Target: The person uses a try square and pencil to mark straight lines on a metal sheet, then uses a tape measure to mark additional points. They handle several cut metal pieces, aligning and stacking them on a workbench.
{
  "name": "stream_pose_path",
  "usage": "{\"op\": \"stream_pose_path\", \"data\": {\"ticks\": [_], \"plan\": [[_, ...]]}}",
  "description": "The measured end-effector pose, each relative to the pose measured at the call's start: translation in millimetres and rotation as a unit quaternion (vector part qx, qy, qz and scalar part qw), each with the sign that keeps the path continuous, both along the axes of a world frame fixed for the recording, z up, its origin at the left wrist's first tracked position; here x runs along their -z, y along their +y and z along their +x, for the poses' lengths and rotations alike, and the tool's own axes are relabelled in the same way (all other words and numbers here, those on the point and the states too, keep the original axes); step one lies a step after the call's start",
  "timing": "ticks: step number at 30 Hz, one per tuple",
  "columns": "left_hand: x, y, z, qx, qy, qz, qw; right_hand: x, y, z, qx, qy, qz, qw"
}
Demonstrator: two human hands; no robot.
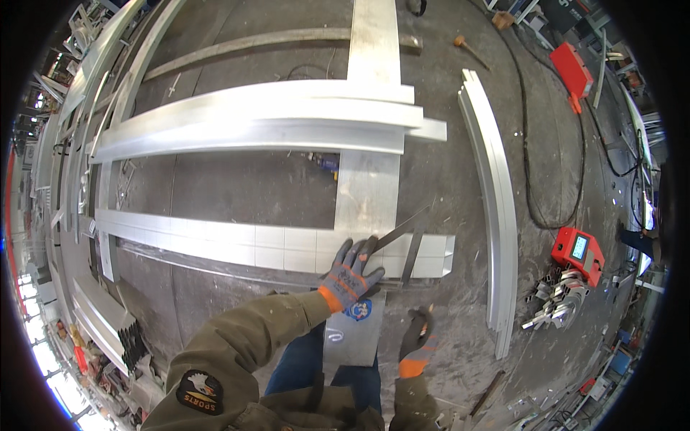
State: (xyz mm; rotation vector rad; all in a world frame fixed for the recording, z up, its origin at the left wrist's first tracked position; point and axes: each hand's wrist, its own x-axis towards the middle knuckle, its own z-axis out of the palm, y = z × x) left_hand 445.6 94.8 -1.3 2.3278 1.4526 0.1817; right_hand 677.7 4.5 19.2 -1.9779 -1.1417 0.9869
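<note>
A long pale metal profile (287, 248) lies crosswise in front of me, with thin lines marked across its top face. My left hand (351, 279), in a grey glove with an orange cuff, rests on it with fingers spread. Beside those fingertips a dark, thin measuring square (411, 255) lies over the profile near its right end; one arm slants away from me. To the right and nearer, my gloved right hand (415, 339) is raised off the profile, fingers curled closed. A small thin tip shows above them, but what it belongs to is unclear.
More metal profiles (266, 118) lie farther off across a wide flat bar (368, 190). Another long profile (489, 201) stretches along the right. Beyond it are a red device with a screen (578, 248), metal offcuts (564, 305), a black cable (526, 158) and a mallet (471, 50).
</note>
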Motion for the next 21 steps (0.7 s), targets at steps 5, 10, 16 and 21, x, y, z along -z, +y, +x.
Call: {"op": "stream_pose_path", "data": {"ticks": [5,10,16,21], "plan": [[-9,13,-17,-0.034,-0.035,-0.045,0.998,13,-28,-41,-0.159,-0.073,0.031,0.984],[-36,54,-52,-0.096,-0.189,0.021,0.977,26,-25,-79,-0.290,-0.251,0.095,0.919],[-58,1,-67,-0.162,-0.176,-0.022,0.971,63,-15,-79,-0.353,-0.475,0.126,0.796],[-45,-112,-54,-0.123,-0.170,-0.171,0.963,30,-60,-28,-0.104,-0.085,-0.043,0.990]]}}
